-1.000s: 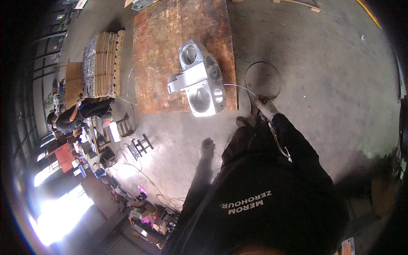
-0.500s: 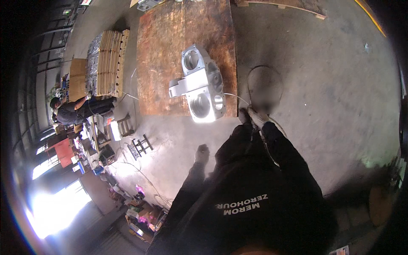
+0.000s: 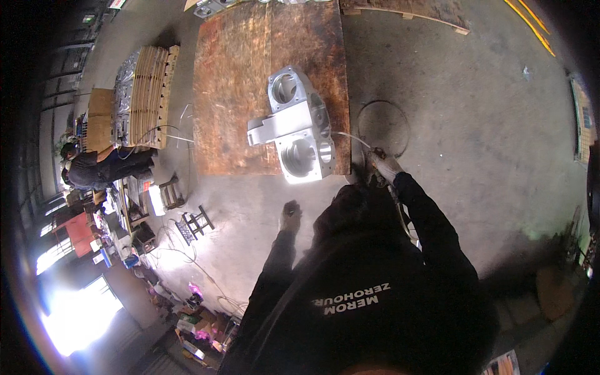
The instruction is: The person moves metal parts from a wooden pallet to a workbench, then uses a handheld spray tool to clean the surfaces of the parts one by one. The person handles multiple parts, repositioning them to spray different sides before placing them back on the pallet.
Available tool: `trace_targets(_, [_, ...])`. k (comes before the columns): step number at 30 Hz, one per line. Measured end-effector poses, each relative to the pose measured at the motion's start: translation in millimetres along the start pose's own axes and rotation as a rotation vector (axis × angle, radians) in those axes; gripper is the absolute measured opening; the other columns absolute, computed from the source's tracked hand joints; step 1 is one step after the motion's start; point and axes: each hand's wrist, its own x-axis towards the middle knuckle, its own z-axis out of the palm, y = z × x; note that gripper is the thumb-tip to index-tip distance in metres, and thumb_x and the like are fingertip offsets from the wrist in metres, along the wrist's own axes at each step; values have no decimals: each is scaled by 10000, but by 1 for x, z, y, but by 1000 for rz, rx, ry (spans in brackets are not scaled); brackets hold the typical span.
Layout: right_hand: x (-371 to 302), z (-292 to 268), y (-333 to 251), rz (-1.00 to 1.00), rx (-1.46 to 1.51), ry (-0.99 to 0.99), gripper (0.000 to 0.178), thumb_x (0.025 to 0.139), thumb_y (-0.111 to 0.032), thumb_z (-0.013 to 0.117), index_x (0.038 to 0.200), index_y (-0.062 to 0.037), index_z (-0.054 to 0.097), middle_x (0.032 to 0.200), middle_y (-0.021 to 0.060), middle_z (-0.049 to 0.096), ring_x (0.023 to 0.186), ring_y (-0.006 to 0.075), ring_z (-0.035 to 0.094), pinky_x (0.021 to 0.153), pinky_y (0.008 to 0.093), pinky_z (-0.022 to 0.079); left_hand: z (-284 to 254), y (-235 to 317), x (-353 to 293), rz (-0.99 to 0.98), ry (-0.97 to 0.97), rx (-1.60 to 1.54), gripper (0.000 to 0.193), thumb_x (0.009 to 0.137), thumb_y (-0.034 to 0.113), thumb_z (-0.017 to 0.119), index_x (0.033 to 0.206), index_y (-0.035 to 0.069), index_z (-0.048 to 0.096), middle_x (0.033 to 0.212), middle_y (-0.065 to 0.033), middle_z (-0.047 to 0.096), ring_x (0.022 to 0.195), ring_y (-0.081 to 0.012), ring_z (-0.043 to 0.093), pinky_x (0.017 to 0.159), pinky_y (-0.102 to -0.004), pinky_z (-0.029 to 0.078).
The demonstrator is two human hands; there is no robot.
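A silvery cast metal housing (image 3: 292, 122) with round bores and a projecting arm lies on a worn brown tabletop (image 3: 234, 94). To its right, near the table's edge, my right hand (image 3: 386, 165) in a pale glove is closed around what looks like an air blow gun. The gun's thin, bent nozzle (image 3: 351, 135) reaches left to the housing's right side; whether it touches is not clear. From the hand a hose (image 3: 402, 215) runs back along my body. My left hand (image 3: 290, 217), also pale-gloved with dark fingertips, hangs below the table's near edge, fingers curled; anything inside is hidden.
A dark cable loop (image 3: 407, 132) lies on the floor right of the table. Stacked cardboard layers (image 3: 147, 97) stand at left, beside another person (image 3: 103, 169) in dark clothes. A small black stand (image 3: 195, 225) sits on the floor. More castings (image 3: 209, 9) lie at the far end.
My right hand has moved slightly up and right, and the nozzle's hand end has shifted with it. My left hand has moved slightly up and left. The housing stays put on the table.
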Motion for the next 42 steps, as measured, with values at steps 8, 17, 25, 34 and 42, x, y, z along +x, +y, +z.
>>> trace_targets(8, [8,-2,4,300,445,1,477,921,-561,549,793,-102,538,536,29,482,402,148,466,382,315,381,-79,-112,-4,-96,68,224,242,890,73,600,1129,43,589,924,-51,637,735,-157,614,654,-296,530])
trace_targets(17, [32,-23,30,271,202,-86,491,933,-497,573,943,-17,673,731,50,632,654,158,600,558,290,460,-24,-39,-2,-126,19,1,294,885,53,629,1172,53,566,940,-40,609,744,-137,582,628,-295,510])
trace_targets(25, [57,-22,40,200,265,-93,484,898,-575,579,864,-93,601,638,45,569,485,150,523,456,338,459,39,40,12,18,-54,-28,307,918,121,654,1203,58,561,1011,-75,629,805,-176,632,725,-325,558])
trace_targets(34, [86,-46,22,-102,231,55,381,952,-357,563,1116,-21,630,1071,162,681,1071,287,639,841,351,501,49,39,-3,-79,29,16,282,896,93,626,1169,48,577,945,-44,623,742,-122,587,632,-264,507])
trace_targets(42, [111,-42,-2,78,191,25,508,929,-521,546,900,-24,649,686,110,636,604,237,635,554,375,490,40,29,-27,-75,94,46,327,905,112,645,1214,47,557,1039,-79,630,841,-187,629,739,-323,544])
